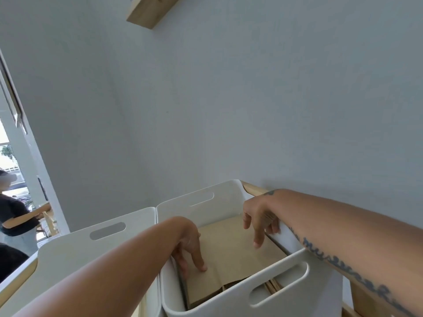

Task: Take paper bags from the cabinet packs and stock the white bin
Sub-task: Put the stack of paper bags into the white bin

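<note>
A white bin with cut-out handles stands on a wooden shelf below me. Flat brown paper bags lie stacked inside it, filling its floor. My left hand reaches down into the bin at its left side, fingertips pressing on the top bag. My right hand hovers over the bin's right wall, fingers spread and pointing down toward the bags, holding nothing. The cabinet packs are out of view.
A second white bin sits directly left of the first, touching it. The grey wall rises close behind both. A wooden shelf end juts out overhead. Another person stands at far left by a glass door.
</note>
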